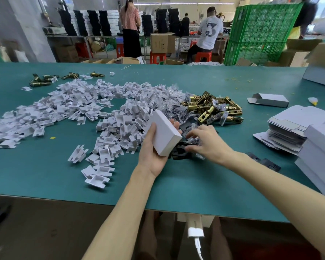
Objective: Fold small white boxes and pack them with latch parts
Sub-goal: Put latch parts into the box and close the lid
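Left hand (154, 147): gripped a smooth white box (164, 132) — rectangular, closed.
Right hand (207, 140): fingers spread, pressed into crinkly bagged black parts (182, 150).

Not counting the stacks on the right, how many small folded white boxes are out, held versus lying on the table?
Held box, in the left hand: 1
Open-ended box, lying on the table: 1
Total: 2

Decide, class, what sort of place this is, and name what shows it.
Most likely a factory packing floor: a long green worktable heaped with brass latch parts and white plastic inserts, stacked flat box blanks, and other workers at benches behind.
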